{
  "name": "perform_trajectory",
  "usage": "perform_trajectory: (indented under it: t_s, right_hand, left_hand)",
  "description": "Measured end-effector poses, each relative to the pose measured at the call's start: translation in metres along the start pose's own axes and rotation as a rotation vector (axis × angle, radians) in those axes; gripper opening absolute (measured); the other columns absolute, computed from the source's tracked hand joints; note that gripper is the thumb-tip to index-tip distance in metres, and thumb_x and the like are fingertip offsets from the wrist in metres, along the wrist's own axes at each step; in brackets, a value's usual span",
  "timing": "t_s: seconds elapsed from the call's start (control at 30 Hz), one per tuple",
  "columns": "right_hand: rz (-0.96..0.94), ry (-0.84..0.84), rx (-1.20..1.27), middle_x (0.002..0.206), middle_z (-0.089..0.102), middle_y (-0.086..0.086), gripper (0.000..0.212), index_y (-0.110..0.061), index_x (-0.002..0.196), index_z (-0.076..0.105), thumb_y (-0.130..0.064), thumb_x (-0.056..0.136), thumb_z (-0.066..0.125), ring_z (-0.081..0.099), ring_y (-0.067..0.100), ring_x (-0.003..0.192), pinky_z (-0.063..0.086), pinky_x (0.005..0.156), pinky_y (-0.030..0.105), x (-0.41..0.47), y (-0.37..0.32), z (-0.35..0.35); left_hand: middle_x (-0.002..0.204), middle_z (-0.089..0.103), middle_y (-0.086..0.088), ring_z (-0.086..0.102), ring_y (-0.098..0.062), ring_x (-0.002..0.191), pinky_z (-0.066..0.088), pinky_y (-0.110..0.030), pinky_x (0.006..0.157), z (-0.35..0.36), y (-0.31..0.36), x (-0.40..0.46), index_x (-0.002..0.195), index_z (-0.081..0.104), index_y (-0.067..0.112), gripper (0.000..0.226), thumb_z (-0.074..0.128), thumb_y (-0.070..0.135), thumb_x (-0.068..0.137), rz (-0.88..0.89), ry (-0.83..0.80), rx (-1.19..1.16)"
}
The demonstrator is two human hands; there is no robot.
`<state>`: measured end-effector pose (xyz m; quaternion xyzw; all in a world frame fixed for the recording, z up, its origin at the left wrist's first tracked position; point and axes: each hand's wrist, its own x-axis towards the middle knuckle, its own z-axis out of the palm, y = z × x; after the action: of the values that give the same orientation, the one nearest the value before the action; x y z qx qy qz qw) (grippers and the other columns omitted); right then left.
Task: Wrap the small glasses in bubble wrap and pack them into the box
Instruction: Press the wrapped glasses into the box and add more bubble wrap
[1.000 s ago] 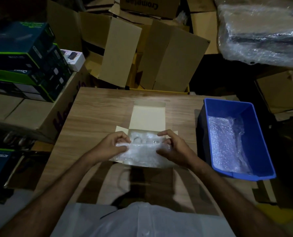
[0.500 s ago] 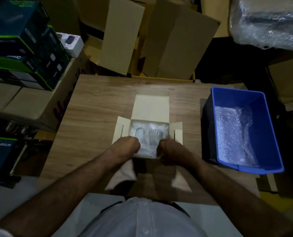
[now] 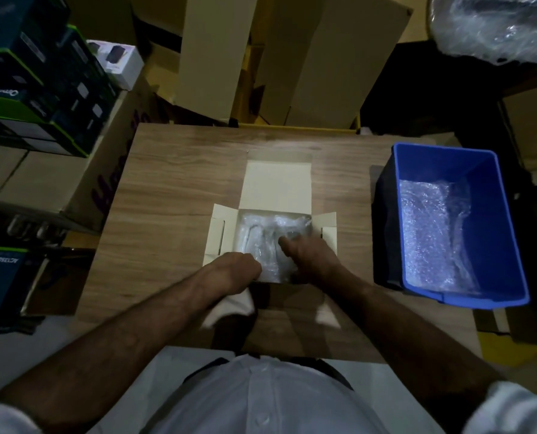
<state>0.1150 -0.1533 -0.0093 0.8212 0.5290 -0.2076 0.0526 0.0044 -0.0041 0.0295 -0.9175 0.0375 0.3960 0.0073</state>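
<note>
mid-frame on the bench (image 3: 173, 183), wrapped glasses (image 3: 262, 238) sit in the open box (image 3: 276, 186); left hand (image 3: 237, 269) and right hand (image 3: 311, 256) press the wrap's near edge, grip unclear; advise tucking evenly, gently, below the flaps.

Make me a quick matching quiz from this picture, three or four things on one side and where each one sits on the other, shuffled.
Things:
1. wrapped bundle
2. loose bubble wrap
3. white box
4. green-edged cartons

Places:
A. middle of the wooden table
B. stacked at far left
C. inside the white box
D. inside the blue bin

Pairs: 1-C, 2-D, 3-A, 4-B
</note>
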Motion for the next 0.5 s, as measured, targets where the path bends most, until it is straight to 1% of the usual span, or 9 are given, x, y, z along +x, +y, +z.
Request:
perform_trajectory:
  t_s: [0.03, 0.1, 0.17, 0.2, 0.27, 0.33, 0.37, 0.43, 0.5]
  right_hand:
    - [-0.014, -0.007, -0.013, 0.114, 0.062, 0.012, 0.069, -0.013, 0.132, 0.042, -0.029, 0.079, 0.082, 0.065, 0.029, 0.098, 0.05, 0.073, 0.035, 0.001, -0.001, 0.001]
    - [-0.047, -0.023, -0.006, 0.109, 0.064, 0.014, 0.055, -0.01, 0.132, 0.043, -0.021, 0.087, 0.073, 0.066, 0.032, 0.096, 0.054, 0.075, 0.037, 0.002, -0.003, 0.002]
    - [-0.069, -0.034, 0.009, 0.104, 0.066, 0.013, 0.039, -0.009, 0.127, 0.048, -0.014, 0.092, 0.064, 0.067, 0.032, 0.094, 0.055, 0.076, 0.039, 0.003, -0.004, 0.003]
    - [-0.072, -0.036, 0.016, 0.103, 0.067, 0.012, 0.032, -0.01, 0.122, 0.051, -0.013, 0.093, 0.062, 0.067, 0.03, 0.093, 0.054, 0.075, 0.038, 0.002, -0.003, 0.003]
    - [-0.04, -0.007, 0.113, 0.103, 0.068, 0.007, 0.026, -0.012, 0.113, 0.059, -0.015, 0.089, 0.07, 0.068, 0.023, 0.093, 0.053, 0.074, 0.03, 0.0, -0.001, 0.001]
    - [0.054, 0.06, 0.285, 0.105, 0.069, 0.003, 0.035, -0.016, 0.11, 0.063, -0.019, 0.081, 0.082, 0.069, 0.019, 0.093, 0.053, 0.073, 0.026, -0.003, 0.002, -0.006]
    - [0.101, 0.119, 0.343, 0.108, 0.069, 0.004, 0.044, -0.017, 0.115, 0.063, -0.021, 0.078, 0.085, 0.069, 0.019, 0.094, 0.054, 0.074, 0.028, -0.004, 0.003, -0.01]
    - [0.172, 0.186, 0.337, 0.121, 0.064, 0.01, 0.071, -0.016, 0.13, 0.055, -0.027, 0.07, 0.09, 0.065, 0.025, 0.104, 0.056, 0.081, 0.038, -0.002, 0.004, -0.017]
    - [0.182, 0.108, 0.254, 0.138, 0.052, 0.015, 0.102, -0.014, 0.148, 0.038, -0.029, 0.064, 0.093, 0.057, 0.031, 0.118, 0.054, 0.09, 0.042, 0.0, 0.0, -0.017]
  left_hand:
    - [0.117, 0.066, -0.01, 0.067, -0.028, 0.104, 0.053, -0.037, 0.081, -0.001, 0.001, 0.0, 0.121, 0.065, 0.012, 0.029, 0.049, 0.006, 0.098, 0.005, -0.01, 0.006]
    - [0.118, 0.066, -0.01, 0.067, -0.028, 0.105, 0.052, -0.035, 0.08, -0.003, 0.003, 0.0, 0.122, 0.065, 0.011, 0.029, 0.049, 0.005, 0.098, 0.02, -0.034, 0.004]
    - [0.118, 0.067, -0.008, 0.067, -0.025, 0.102, 0.053, -0.033, 0.078, -0.006, 0.001, -0.001, 0.123, 0.065, 0.012, 0.03, 0.052, 0.005, 0.097, 0.034, -0.059, -0.044]
    - [0.117, 0.068, -0.006, 0.067, -0.023, 0.099, 0.052, -0.03, 0.074, -0.007, -0.003, -0.002, 0.123, 0.066, 0.014, 0.031, 0.054, 0.004, 0.096, 0.039, -0.048, -0.106]
    - [0.113, 0.07, 0.001, 0.066, -0.013, 0.089, 0.05, -0.023, 0.068, -0.009, -0.021, -0.003, 0.116, 0.069, 0.021, 0.027, 0.062, 0.007, 0.094, 0.022, 0.088, -0.325]
    - [0.11, 0.07, 0.003, 0.065, -0.008, 0.088, 0.056, -0.026, 0.074, -0.009, -0.042, 0.0, 0.11, 0.068, 0.026, 0.027, 0.076, 0.015, 0.086, -0.021, 0.323, -0.5]
    - [0.111, 0.068, 0.004, 0.063, -0.009, 0.093, 0.057, -0.029, 0.078, -0.008, -0.051, 0.003, 0.111, 0.065, 0.027, 0.038, 0.083, 0.02, 0.079, -0.051, 0.405, -0.52]
    - [0.123, 0.061, 0.005, 0.058, -0.014, 0.11, 0.052, -0.03, 0.088, -0.008, -0.059, 0.013, 0.125, 0.059, 0.024, 0.065, 0.091, 0.026, 0.068, -0.081, 0.431, -0.487]
    - [0.138, 0.054, 0.002, 0.05, -0.019, 0.126, 0.045, -0.03, 0.099, -0.01, -0.058, 0.024, 0.139, 0.051, 0.022, 0.091, 0.094, 0.029, 0.059, -0.06, 0.365, -0.388]
